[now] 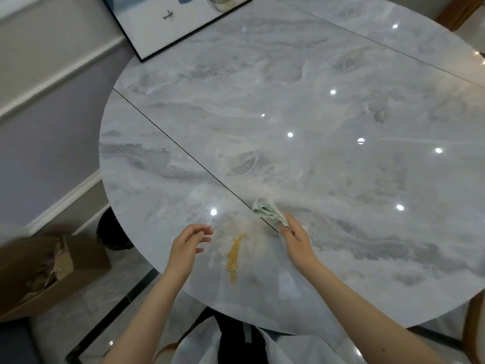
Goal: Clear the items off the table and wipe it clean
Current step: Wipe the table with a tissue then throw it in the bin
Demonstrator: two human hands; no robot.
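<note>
Cloth (pixel 270 212) pinched in right hand (pixel 298 239), beside grains (pixel 234 256)

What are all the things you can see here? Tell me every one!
table: one, grey-white marble, round, fills the middle
yellow crumbs: one streak, near edge between the hands
cloth: one, pale green, on the table, in the right hand
framed picture: one, black frame, far left edge of the table
cardboard box: one, brown, open, floor at left
left hand: open, beside the crumbs
right hand: holds the cloth
</note>
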